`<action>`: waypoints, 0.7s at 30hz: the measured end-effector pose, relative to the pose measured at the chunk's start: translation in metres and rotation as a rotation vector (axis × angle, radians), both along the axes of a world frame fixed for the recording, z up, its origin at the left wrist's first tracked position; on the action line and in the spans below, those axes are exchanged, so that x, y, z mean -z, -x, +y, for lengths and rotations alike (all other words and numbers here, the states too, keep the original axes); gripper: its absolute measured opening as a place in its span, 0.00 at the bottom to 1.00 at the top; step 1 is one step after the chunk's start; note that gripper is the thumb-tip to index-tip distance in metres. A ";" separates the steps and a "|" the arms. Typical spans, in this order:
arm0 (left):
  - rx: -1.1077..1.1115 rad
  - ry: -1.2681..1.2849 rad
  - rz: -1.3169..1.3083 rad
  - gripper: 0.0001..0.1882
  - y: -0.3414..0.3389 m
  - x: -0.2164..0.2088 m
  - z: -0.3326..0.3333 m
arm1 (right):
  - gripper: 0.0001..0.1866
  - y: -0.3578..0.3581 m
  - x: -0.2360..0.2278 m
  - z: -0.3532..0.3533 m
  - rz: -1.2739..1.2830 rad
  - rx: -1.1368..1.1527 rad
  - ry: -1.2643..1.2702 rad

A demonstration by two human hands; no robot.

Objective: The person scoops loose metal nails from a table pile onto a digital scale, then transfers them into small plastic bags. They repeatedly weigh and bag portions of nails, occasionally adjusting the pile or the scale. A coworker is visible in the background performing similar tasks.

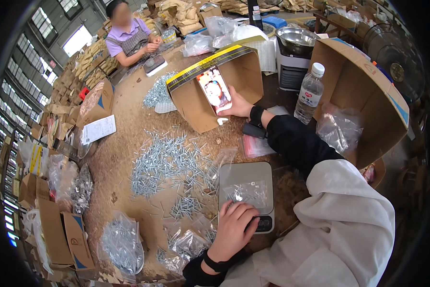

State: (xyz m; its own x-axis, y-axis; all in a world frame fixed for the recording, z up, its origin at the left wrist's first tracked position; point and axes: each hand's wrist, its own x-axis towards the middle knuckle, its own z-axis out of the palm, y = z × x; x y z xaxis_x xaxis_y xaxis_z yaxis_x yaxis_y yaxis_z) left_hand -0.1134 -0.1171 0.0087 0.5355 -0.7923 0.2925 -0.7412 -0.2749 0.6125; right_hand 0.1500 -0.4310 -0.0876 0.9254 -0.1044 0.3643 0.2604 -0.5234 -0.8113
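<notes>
My right hand [239, 104] holds a smartphone [214, 91] upright with its screen lit, leaning at the edge of an open cardboard box [191, 114]. On the grey digital scale [246, 171] lies a small clear plastic bag [253, 191] with screws in it. My left hand [231, 225] is closed at the bag's near edge, fingers bent over it and partly hiding the scale's display. Left of the scale spreads a heap of silver screws [162, 165], with a smaller pile of screws [185, 206] nearer me. Several filled bags [188, 241] lie beside my left wrist.
A water bottle [309, 94] stands beside a large cardboard box [368, 86] on the right. A bulging plastic bag [122, 244] sits at the near left, and a paper sheet [99, 129] farther back. Across the table a co-worker [131, 38] handles something by another scale [155, 65].
</notes>
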 end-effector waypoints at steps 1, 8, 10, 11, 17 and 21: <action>-0.003 0.002 -0.004 0.08 0.000 0.000 0.000 | 0.62 0.001 -0.002 0.002 0.030 0.018 0.024; 0.004 0.000 -0.006 0.08 0.001 0.001 0.000 | 0.60 -0.001 0.000 0.006 0.022 0.080 0.085; 0.002 -0.001 -0.009 0.08 0.001 0.001 0.001 | 0.55 -0.002 0.000 0.004 -0.015 0.045 0.021; 0.001 -0.001 -0.010 0.08 0.001 -0.001 0.001 | 0.51 -0.003 0.001 0.004 -0.033 0.048 -0.015; 0.006 -0.003 -0.034 0.08 0.002 0.001 0.001 | 0.28 -0.012 0.012 -0.004 -0.034 0.062 -0.152; -0.013 -0.002 -0.025 0.08 0.002 0.001 -0.003 | 0.22 -0.023 0.015 -0.014 -0.041 -0.012 -0.271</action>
State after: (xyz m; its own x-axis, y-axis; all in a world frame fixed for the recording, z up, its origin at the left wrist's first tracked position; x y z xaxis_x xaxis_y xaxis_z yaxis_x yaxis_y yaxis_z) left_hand -0.1154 -0.1199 0.0076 0.5379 -0.7861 0.3045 -0.7530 -0.2856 0.5929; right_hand 0.1727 -0.4447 -0.1027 0.9121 -0.1923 0.3620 0.3010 -0.2852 -0.9100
